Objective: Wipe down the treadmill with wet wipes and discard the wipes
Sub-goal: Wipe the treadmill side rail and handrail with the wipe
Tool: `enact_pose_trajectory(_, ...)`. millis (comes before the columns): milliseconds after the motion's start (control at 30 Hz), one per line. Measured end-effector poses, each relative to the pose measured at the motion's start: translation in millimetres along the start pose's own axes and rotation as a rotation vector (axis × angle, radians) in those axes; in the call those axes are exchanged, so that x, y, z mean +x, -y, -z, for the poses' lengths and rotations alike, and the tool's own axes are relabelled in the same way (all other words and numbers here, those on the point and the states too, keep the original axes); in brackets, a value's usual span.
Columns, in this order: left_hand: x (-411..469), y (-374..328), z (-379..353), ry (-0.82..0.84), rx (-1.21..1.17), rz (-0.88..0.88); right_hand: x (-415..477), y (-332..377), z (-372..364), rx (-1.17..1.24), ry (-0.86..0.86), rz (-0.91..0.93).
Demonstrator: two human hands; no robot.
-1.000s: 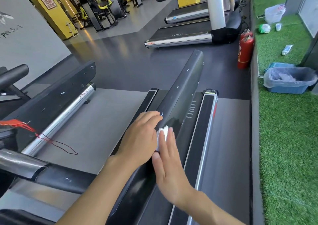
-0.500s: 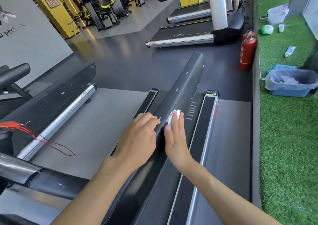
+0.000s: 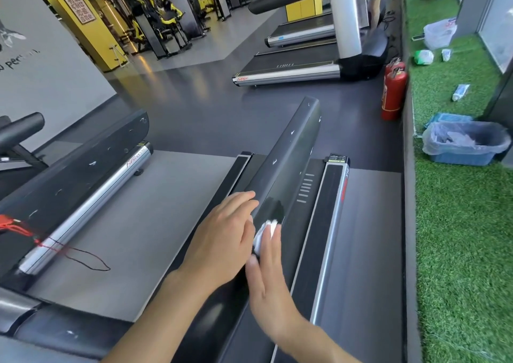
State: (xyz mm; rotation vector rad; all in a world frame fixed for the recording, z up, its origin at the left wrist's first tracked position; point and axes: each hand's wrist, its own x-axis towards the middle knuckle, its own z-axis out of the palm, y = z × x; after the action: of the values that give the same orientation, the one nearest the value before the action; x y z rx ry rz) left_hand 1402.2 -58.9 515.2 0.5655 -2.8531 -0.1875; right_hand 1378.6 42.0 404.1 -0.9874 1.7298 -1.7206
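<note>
Dark gym floor around treadmill side rail. On rail: right hand, fingers straight, pressing wet wipe down; left hand, loose, resting just beside. Right of treadmill: fire extinguishers, lined blue bin on turf.

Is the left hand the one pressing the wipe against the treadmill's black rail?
No, the right hand presses the white wipe flat on the black rail; the left hand only rests beside it.
</note>
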Motion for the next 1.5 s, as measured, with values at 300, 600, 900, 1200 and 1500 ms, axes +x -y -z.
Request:
enact_pose_trajectory(300, -1, -1, -1, -0.002, 0.034, -0.01, 34, -1, 17, 0.2, -0.065, -0.207)
enact_pose_trajectory(600, 0, 0, -3, -0.023, 0.058, -0.03, 46, 0, 33, 0.342, -0.05, -0.375)
enact_pose_trajectory(900, 1, 3, -4, -0.006, 0.071, -0.025, 21, 4, 15, 0.144, -0.019, -0.12)
enact_pose_trajectory(1200, 1, 3, -3, 0.013, 0.092, -0.022, 21, 2, 10, -0.085, -0.069, 0.093)
enact_pose_trajectory(1500, 0, 0, -4, -0.008, 0.075, -0.015, 76, 4, 35, -0.154, -0.148, 0.034)
